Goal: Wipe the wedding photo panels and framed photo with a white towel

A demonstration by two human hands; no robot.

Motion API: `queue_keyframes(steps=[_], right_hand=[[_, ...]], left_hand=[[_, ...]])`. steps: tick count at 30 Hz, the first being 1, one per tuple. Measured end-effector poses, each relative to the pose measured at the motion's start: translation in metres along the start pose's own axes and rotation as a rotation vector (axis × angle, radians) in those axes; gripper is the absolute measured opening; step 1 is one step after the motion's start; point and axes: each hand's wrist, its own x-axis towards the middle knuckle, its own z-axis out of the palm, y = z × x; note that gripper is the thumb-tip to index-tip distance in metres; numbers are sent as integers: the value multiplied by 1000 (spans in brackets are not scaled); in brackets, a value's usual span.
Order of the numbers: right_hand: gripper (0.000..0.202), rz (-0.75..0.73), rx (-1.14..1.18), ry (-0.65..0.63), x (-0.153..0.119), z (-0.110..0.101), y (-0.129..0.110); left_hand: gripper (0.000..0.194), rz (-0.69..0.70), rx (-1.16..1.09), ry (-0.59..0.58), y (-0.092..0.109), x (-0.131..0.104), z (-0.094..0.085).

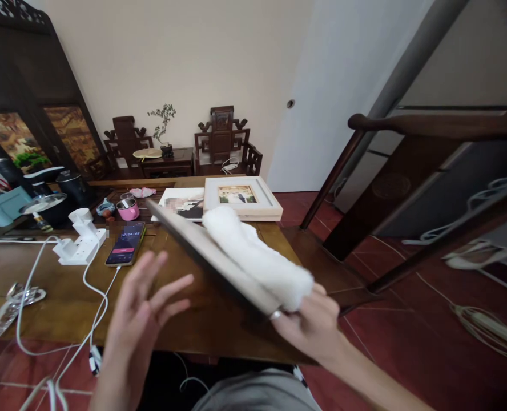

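Note:
My right hand [311, 317] grips the near end of a thin flat panel [219, 257], together with a folded white towel [257, 257] that lies along its pale face. The panel is tilted above the wooden table, its dark edge facing down and left. It is blurred, and I cannot tell its kind. To its left, my left hand [146, 302] is raised with fingers spread, holding nothing. Beyond that hand a phone [126, 244] with a lit screen rests on the table. At the far edge, a white-framed picture [242, 197] lies beside a photo book [182, 202].
A white power strip [82, 245] with plugs and trailing cables occupies the table's left side, near a shiny clear object [13, 308]. Behind are a pink cup [127, 209] and a dark kettle [71, 188]. A wooden chair [390, 177] stands at the right.

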Motion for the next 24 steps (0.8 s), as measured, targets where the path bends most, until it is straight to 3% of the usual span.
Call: queue_keyframes(steps=[2,4,7,10,14,19,21,24], right_hand=[[28,44,-16,218,9,-8,2],[21,99,103,388,21,-15,0],[22,280,451,469,40,-20,-5],[22,445,650,422,50,-19,0],[23,658,811,214,48,-11,15],[24,916,939,-33,39,4,23],[24,952,957,-63,37,6,23],[30,882,939,-36,39,3,25]], left_hand=[[58,-179,-45,-147,-28,-6,2],[60,-322,-134,-277,-54,-13,6],[70,-440,-287,-292,-81,-19,15],[63,-355,-357,-181,-92,-18,23],[42,-336,-297,-87,-96,-19,23],[57,-487,-349,18,-99,-33,13],[59,-511,-382,49,-96,-38,8],[63,-465,-408,139,-87,-44,-4]])
